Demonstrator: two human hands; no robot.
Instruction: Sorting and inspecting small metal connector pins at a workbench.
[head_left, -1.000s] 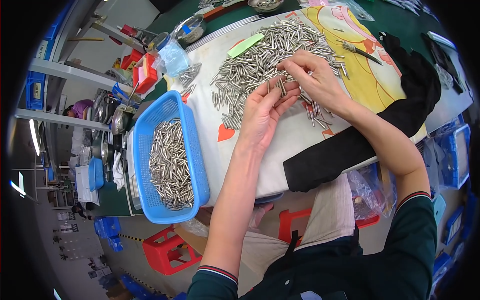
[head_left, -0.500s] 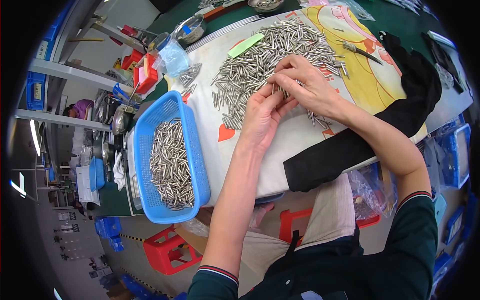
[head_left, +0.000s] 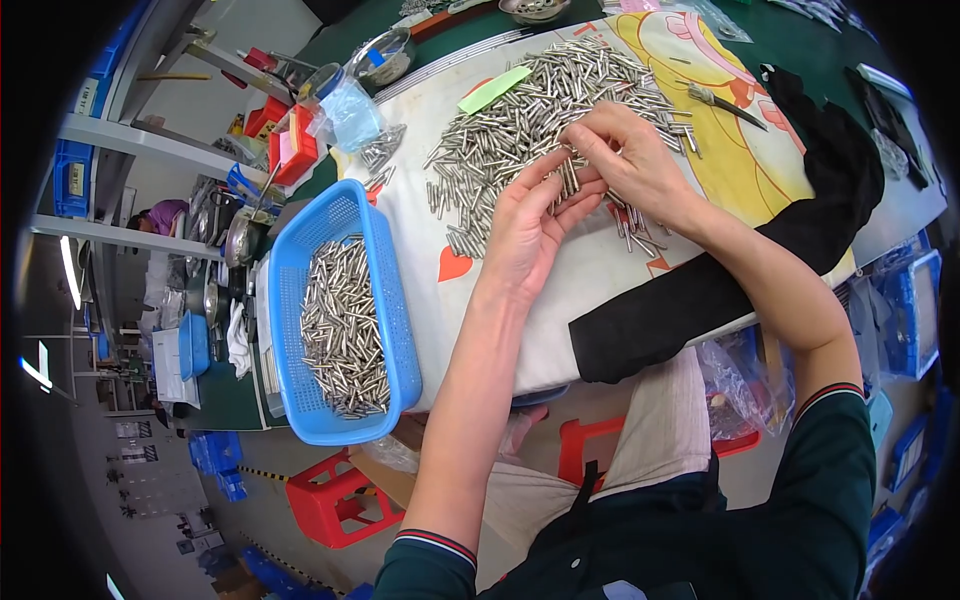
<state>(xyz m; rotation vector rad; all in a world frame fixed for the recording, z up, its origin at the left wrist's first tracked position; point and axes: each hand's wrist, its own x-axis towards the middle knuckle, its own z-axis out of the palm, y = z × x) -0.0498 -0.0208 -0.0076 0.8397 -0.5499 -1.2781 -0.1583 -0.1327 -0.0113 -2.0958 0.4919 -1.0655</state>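
Observation:
A wide heap of small silvery metal pins (head_left: 530, 110) covers the middle of the cloth (head_left: 480, 350). Over the heap's near edge, my left hand (head_left: 528, 222) has its palm turned up and its fingers curled around a few metal pins (head_left: 570, 180). My right hand (head_left: 632, 165) meets it from the right, thumb and forefinger pinched close to the left fingertips. Whatever sits in that pinch is too small to make out. More pins show beneath and beside the right hand.
Left of my forearm stands a blue perforated basket (head_left: 398, 330) with many pins in it. A green paper strip (head_left: 495, 91) lies on the heap. Rightward are a brush (head_left: 728, 105) and a black cloth (head_left: 670, 315). Red stools (head_left: 340, 500) stand below the table.
My right hand has shifted slightly right and up, its fingers drawn back from the left palm. The left fingers have spread a little, showing more of the pins.

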